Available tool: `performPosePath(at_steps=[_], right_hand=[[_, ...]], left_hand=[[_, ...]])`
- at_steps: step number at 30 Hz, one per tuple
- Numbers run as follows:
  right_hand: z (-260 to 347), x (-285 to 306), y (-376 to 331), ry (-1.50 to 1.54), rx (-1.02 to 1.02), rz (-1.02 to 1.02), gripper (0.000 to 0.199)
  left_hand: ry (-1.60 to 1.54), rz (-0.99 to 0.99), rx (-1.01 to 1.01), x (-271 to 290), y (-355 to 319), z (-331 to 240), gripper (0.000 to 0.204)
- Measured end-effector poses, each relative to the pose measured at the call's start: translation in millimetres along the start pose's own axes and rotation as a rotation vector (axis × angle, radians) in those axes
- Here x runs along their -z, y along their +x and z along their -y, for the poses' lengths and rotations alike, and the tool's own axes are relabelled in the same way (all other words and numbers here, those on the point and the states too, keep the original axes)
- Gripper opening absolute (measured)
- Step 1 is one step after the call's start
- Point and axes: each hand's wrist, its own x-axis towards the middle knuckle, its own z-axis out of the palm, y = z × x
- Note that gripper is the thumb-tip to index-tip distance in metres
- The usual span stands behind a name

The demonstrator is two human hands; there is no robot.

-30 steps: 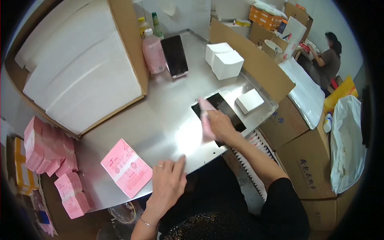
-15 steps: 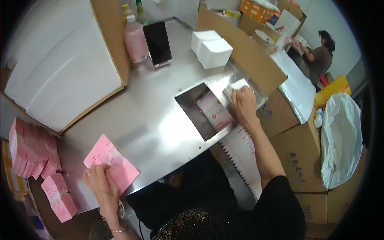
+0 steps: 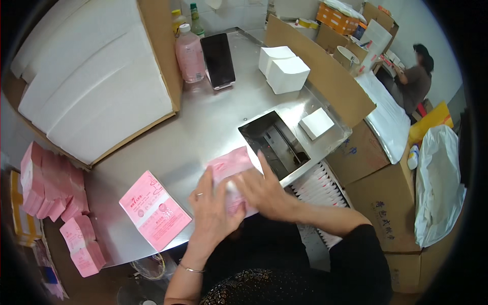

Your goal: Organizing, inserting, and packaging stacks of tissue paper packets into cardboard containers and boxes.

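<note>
In front of my body, at the table's near edge, both hands are on a pink and white paper packet (image 3: pixel 235 158). My left hand (image 3: pixel 213 208) grips its left side, with fingers bent over the top. My right hand (image 3: pixel 267 193) presses on it from the right, its thumb raised; motion smears these fingers a little, and they hide much of the packet. A flat stack of pink printed wrappers (image 3: pixel 155 211) lies to the left of my left hand. Beyond my right hand is a rectangular opening (image 3: pixel 274 145) in the metal table, with a small white paper block (image 3: pixel 316 123) beside it.
White paper stacks (image 3: pixel 284 70), a dark phone (image 3: pixel 218 61) on a stand and a pink bottle (image 3: pixel 190 53) stand at the back. More pink bundles (image 3: pixel 51 183) are at left, near a large carton of white sheets (image 3: pixel 96 76). Filled packets (image 3: pixel 317 185) line a box below the opening. Another person (image 3: pixel 417 79) sits far right.
My left hand has left the wrapper stack and my right hand the white block; both came together on a pink packet. The packet seen in the opening is gone from there.
</note>
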Motion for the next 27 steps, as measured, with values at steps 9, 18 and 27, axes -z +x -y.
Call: performPosePath(at_steps=[9, 18, 27], right_hand=[[-68, 15, -14, 0.109, -0.325, -0.24, 0.022], [-157, 10, -66, -0.303, -0.695, -0.16, 0.018], [-165, 6, -70, -0.208, -0.654, -0.235, 0.017]], left_hand=[[0.159, 0.022, -0.06, 0, 3, 6, 0.054], [0.242, 0.068, 0.016, 0, 16, -21, 0.046], [0.191, -0.023, -0.155, -2, 19, 1, 0.051]])
